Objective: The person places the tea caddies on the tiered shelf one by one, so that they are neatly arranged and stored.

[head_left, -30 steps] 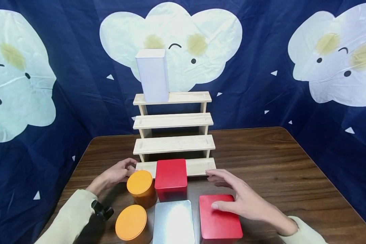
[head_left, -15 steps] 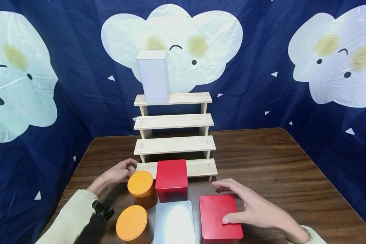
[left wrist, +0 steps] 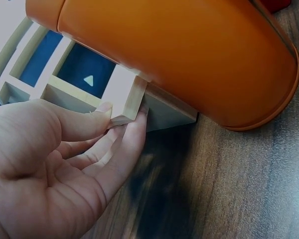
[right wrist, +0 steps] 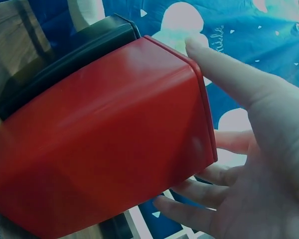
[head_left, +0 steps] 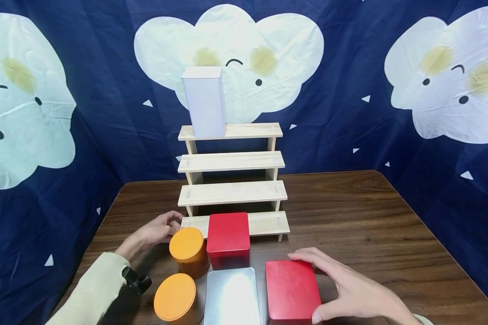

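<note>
My left hand (head_left: pixel 156 231) pinches the left end of the lowest step of a wooden tiered shelf (head_left: pixel 232 192), thumb on top and fingers beneath in the left wrist view. An orange round tin (left wrist: pixel 189 55) stands right beside those fingers. At the front right, my right hand (head_left: pixel 349 291) spreads around a red rectangular tin (head_left: pixel 293 289). Its thumb is by the lid's near right corner and its fingertips reach the far edge. From the right wrist, the red tin's side (right wrist: pixel 104 149) fills the view, with thumb and fingers spread beyond the lid.
Another red tin (head_left: pixel 228 234) stands before the lowest step. A silver tin (head_left: pixel 232 295) and a second orange tin (head_left: pixel 175 295) are nearer the front. One tall white tin (head_left: pixel 205 104) stands on the top step. Dark blue cloth (head_left: pixel 349 45) surrounds the wooden table (head_left: pixel 349 212).
My right hand has moved back toward me and to the right, its thumb leaving the middle of the red tin's lid for its near right corner. The left hand has stayed put.
</note>
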A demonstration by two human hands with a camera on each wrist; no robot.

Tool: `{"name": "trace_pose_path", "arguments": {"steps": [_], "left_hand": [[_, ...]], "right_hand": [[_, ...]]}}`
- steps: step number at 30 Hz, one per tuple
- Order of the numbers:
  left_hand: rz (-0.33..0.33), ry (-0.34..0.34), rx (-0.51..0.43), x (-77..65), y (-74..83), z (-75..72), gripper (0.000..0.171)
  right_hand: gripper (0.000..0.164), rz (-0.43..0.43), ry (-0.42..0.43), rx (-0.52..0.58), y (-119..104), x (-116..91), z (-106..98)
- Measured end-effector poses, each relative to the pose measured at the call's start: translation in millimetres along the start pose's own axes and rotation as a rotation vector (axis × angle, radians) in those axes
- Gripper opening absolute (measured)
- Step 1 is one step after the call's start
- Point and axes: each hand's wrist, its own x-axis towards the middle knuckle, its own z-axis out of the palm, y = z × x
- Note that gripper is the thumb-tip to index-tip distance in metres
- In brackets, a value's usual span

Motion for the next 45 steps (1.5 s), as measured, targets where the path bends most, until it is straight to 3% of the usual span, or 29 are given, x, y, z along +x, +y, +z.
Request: {"name": "trace_pose_path", "arguments": {"steps": [6,15,22,31,36,45], "left_hand": [[-0.016,0.008,0.002,-0.7,0.8,-0.5,0.05],[-0.014,0.001,-0.013,-1.2,-0.1,-0.4,0.051],[0.001,-0.007,-0.016,-2.0,1.4,-0.8,0.052],[-0.006,-0.007,-0.01,-1.5,3.2,-1.9,0.052],[-0.013,0.001,-0.004,-1.7,3.9,-2.2,0.051],[-0.005,0.0,-0.033,-1.7,3.6,-0.2,0.051]], "right_hand": [[0.089,0.122,-0.058,0.048,-5,-5,5],[0.097,0.355,0.001,0.027,-10,-7,11],[0.091,0.328,0.059,0.07,-3,-8,14],[0.085,0.107,0.074,0.188,8,-8,13],[0.088,0.005,0.103,0.103,9,-5,11],[0.087,0.017,0.139,0.063,3,-1,4]]}}
